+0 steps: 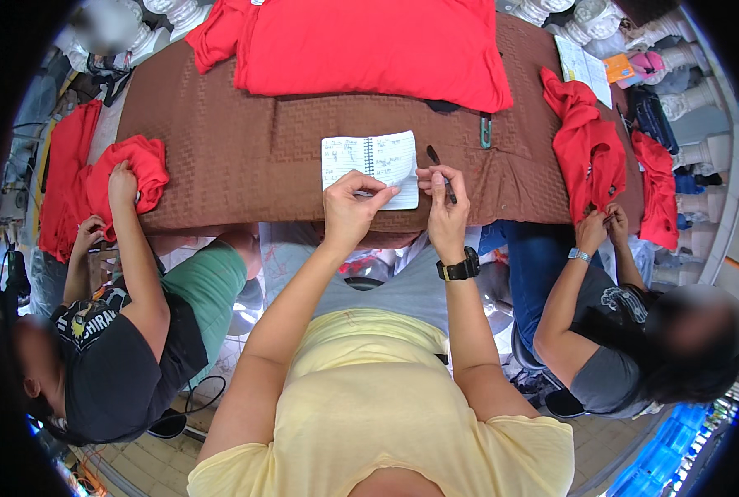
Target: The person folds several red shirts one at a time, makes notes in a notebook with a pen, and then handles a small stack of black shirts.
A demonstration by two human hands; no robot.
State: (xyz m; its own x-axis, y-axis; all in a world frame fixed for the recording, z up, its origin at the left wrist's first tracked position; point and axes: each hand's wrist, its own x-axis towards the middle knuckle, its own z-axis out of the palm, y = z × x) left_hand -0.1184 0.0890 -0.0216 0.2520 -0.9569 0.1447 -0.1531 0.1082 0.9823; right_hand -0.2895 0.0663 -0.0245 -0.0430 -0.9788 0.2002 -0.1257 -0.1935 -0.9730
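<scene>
A small spiral notebook (344, 153) lies open on the brown-covered table in front of me, with handwriting on its pages. Over its lower middle is my left hand (354, 207), thumb and fingertips pinched together at a right-hand page. That page is slightly curved up. My right hand (447, 207), with a black watch on the wrist, is beside the notebook's right edge. A dark pen (435, 157) is held between its fingers, pointing up and away, and a fingertip is close to the page edge.
A large red cloth (377, 50) covers the table's far side. A green-handled tool (486, 131) lies right of the notebook. A person on the left handles red fabric (142, 166); another on the right handles a red garment (589, 149). Papers (583, 70) lie far right.
</scene>
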